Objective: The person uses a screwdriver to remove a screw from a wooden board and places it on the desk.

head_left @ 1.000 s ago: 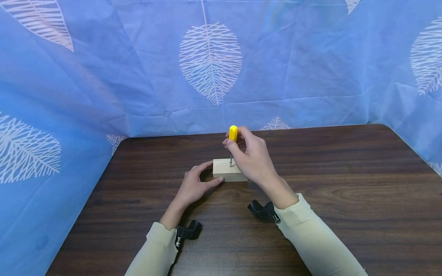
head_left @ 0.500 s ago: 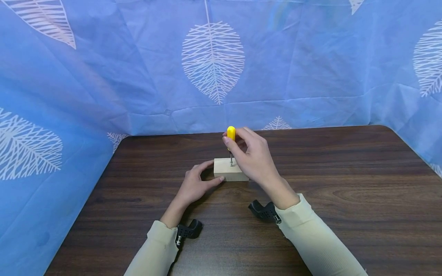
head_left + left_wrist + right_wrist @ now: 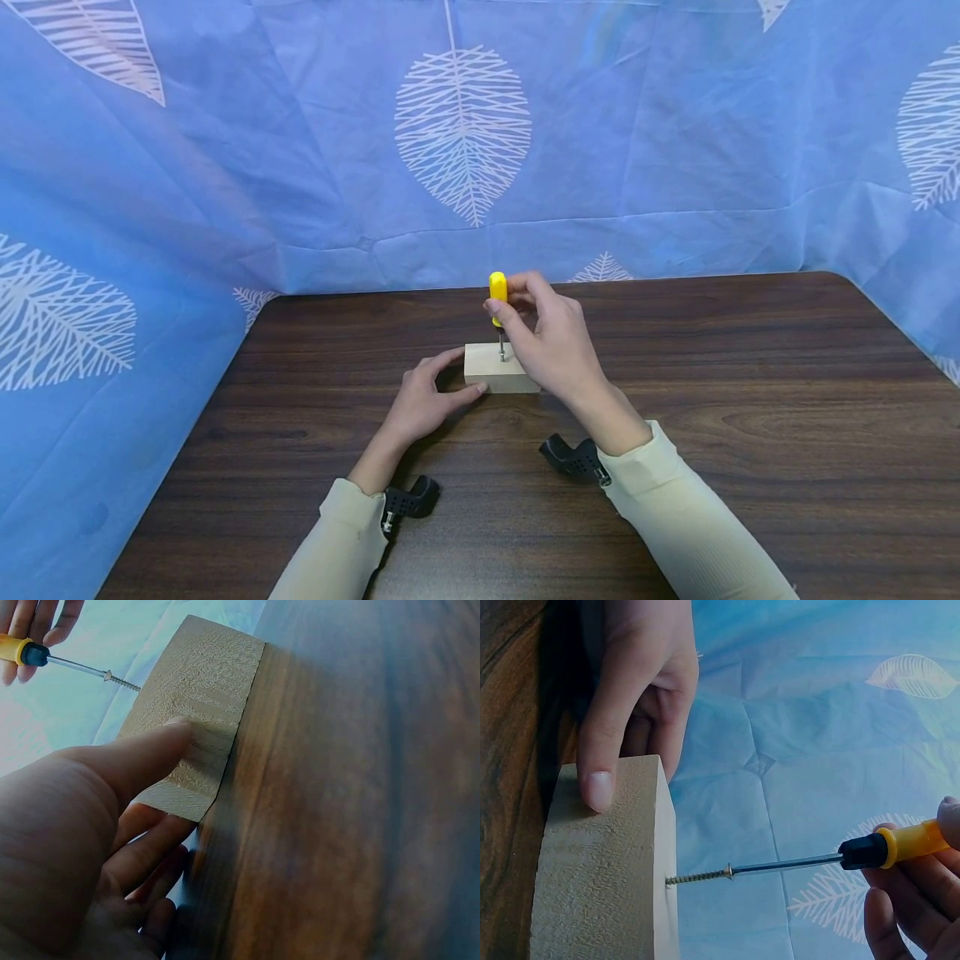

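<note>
A pale wooden block lies on the table, and a screw stands upright in its top with most of the thread showing. My left hand grips the block's left end, thumb on the near face and fingers behind. Above the block, my right hand pinches the yellow handle of a screwdriver between thumb and fingers. The screwdriver's tip meets the screw head, its shaft in line with the screw, as the right wrist view shows. The block's right end is hidden behind my right hand in the head view.
The dark wood-grain table extends around the block on all sides. Behind it hangs a blue cloth with white leaf prints. Black wrist mounts stick out from both sleeves.
The screwdriver handle's top has shifted slightly left, and my right fingers have moved and spread a little on it. The block and my left hand keep their place.
</note>
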`<state>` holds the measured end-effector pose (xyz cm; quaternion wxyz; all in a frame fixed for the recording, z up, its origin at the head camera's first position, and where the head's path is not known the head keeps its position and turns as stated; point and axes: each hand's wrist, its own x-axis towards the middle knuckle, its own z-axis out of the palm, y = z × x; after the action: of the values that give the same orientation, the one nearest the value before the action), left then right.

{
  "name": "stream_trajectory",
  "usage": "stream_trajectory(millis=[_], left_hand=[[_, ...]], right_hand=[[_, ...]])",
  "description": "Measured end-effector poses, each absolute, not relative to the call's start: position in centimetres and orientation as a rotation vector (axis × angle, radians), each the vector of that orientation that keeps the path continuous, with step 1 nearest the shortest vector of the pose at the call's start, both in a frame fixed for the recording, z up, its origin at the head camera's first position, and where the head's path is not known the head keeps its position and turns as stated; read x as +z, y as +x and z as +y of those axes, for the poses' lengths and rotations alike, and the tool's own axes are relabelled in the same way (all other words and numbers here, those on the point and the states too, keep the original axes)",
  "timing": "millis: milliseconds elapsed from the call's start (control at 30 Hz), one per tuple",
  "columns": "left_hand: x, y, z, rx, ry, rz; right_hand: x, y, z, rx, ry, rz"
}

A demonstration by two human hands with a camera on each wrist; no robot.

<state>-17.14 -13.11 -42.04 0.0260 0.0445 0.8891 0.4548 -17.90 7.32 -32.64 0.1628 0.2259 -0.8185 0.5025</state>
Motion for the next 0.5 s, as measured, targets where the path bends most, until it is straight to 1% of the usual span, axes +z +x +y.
stream_trajectory(millis=[233, 500], left_hand=[[-42.15, -17.19, -13.15, 1.408, 0.138, 2.745], [-42.27, -17.31, -13.2, 1.4, 0.163, 2.759]], right_hand=[[-32.75, -17.94, 7.4, 1.413, 0.663, -2.337], [-32.79, -17.92, 7.46, 1.489, 0.62, -2.345]])
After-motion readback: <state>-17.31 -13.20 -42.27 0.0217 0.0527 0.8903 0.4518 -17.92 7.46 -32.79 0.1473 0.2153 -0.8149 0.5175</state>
